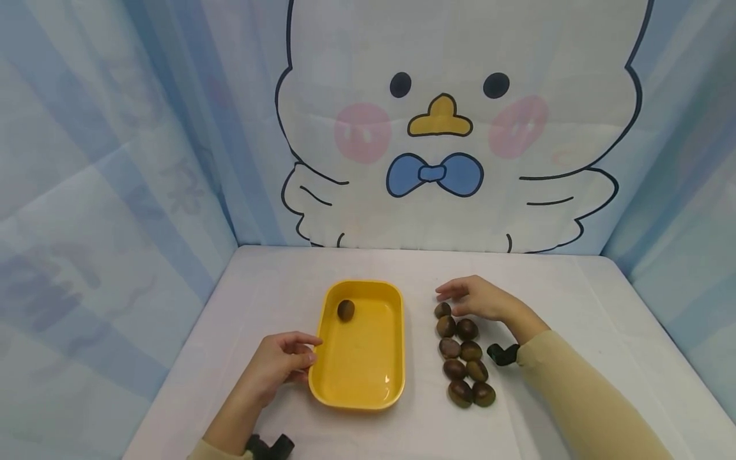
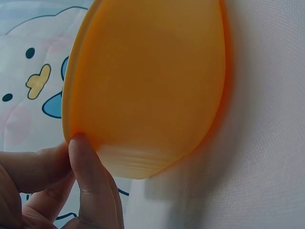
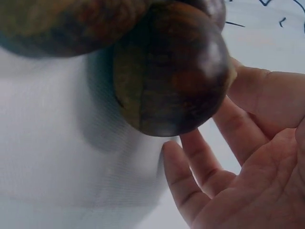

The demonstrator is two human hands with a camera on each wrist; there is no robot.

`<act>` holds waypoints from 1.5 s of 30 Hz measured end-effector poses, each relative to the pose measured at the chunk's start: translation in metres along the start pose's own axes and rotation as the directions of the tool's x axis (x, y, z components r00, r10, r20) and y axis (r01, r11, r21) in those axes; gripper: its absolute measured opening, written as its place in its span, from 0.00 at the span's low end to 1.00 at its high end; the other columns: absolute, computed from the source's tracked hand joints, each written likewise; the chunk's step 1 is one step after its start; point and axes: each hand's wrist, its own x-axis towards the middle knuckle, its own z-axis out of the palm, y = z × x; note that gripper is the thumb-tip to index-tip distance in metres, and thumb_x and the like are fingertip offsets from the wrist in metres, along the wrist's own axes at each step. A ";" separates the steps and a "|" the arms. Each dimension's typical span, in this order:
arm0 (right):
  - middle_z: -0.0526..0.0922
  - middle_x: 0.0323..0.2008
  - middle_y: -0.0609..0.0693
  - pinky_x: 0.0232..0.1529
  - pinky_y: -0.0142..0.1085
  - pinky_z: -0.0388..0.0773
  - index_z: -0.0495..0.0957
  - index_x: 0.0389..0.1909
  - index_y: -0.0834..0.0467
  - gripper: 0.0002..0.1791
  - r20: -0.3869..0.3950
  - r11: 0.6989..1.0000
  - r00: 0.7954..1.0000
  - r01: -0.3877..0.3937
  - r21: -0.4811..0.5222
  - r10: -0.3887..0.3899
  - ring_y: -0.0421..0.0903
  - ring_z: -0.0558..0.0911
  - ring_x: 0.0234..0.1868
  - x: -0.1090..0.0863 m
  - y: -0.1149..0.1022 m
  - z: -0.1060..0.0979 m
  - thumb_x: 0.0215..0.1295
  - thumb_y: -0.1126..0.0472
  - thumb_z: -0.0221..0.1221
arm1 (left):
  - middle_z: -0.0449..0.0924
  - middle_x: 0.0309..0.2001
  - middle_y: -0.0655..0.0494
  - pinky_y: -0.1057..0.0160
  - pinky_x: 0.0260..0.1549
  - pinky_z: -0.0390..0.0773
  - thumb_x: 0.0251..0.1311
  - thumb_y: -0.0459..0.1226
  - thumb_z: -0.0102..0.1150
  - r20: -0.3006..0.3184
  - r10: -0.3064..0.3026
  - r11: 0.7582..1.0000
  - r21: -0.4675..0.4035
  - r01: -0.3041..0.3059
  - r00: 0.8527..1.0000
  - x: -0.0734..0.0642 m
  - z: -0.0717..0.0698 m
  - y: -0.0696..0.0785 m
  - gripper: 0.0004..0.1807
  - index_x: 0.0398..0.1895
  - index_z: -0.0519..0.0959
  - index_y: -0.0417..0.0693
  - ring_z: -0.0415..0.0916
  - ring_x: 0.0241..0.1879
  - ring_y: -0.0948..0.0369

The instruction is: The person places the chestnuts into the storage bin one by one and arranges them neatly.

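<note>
A shallow yellow tray [image 1: 374, 390] lies on the table with one brown chestnut [image 1: 345, 310] near its far left corner. My left hand [image 1: 283, 363] pinches the tray's left rim between thumb and fingers; the left wrist view shows the fingertips [image 2: 81, 143] at that rim. To the right of the tray, several chestnuts [image 1: 467, 329] form two rough columns. Over the far end of them is my right hand [image 1: 480, 298], its fingers spread around the farthest chestnut [image 1: 443, 310]. Close up, a large chestnut [image 3: 176, 71] partly hides the right hand's thumb and fingers.
A white cloth covers the table [image 1: 546, 409]. Behind it hangs a backdrop with a cartoon bird [image 1: 440, 118], and blue patterned curtains [image 1: 103, 255] close off the sides. Black wrist mounts [image 1: 503, 354] sit on both wrists.
</note>
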 end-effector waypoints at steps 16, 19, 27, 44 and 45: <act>0.91 0.55 0.46 0.76 0.64 0.71 0.84 0.65 0.51 0.30 -0.047 0.997 0.998 -0.051 -0.057 0.049 0.55 0.82 0.67 0.009 -0.001 0.010 0.62 0.75 0.64 | 0.83 0.33 0.51 0.65 0.27 0.88 0.62 0.25 0.70 0.004 -0.006 1.000 -0.008 0.006 1.000 0.001 0.000 -0.001 0.17 0.55 0.87 0.36 0.81 0.26 0.59; 0.91 0.53 0.46 0.75 0.64 0.72 0.84 0.64 0.50 0.31 -0.055 0.996 0.997 -0.058 -0.068 0.054 0.54 0.83 0.64 0.011 0.000 0.011 0.61 0.75 0.63 | 0.82 0.33 0.51 0.65 0.27 0.88 0.62 0.25 0.70 0.003 -0.006 1.000 -0.010 0.006 1.000 0.000 0.000 -0.001 0.17 0.55 0.87 0.35 0.81 0.26 0.59; 0.89 0.50 0.48 0.67 0.56 0.81 0.87 0.58 0.49 0.24 -0.063 0.991 0.995 -0.084 -0.103 0.078 0.49 0.84 0.55 0.012 0.001 0.011 0.61 0.70 0.70 | 0.82 0.34 0.51 0.64 0.26 0.88 0.62 0.25 0.71 -0.007 -0.017 1.000 -0.011 0.017 1.000 0.000 0.001 -0.001 0.17 0.55 0.87 0.36 0.81 0.27 0.58; 0.90 0.49 0.51 0.58 0.52 0.85 0.89 0.50 0.55 0.16 -0.131 0.993 0.989 -0.080 -0.087 0.068 0.50 0.85 0.51 0.007 0.005 0.006 0.61 0.64 0.75 | 0.82 0.35 0.52 0.64 0.27 0.88 0.64 0.27 0.70 0.042 0.010 1.000 -0.006 -0.009 0.999 0.000 0.000 -0.002 0.19 0.59 0.85 0.33 0.81 0.28 0.59; 0.90 0.49 0.51 0.58 0.51 0.85 0.89 0.51 0.55 0.16 -0.135 0.994 0.988 -0.079 -0.077 0.068 0.50 0.85 0.51 0.007 0.006 0.005 0.62 0.64 0.75 | 0.82 0.35 0.52 0.64 0.27 0.89 0.64 0.27 0.70 0.041 0.009 1.000 -0.008 -0.009 0.999 0.000 0.000 -0.002 0.19 0.59 0.85 0.33 0.81 0.28 0.59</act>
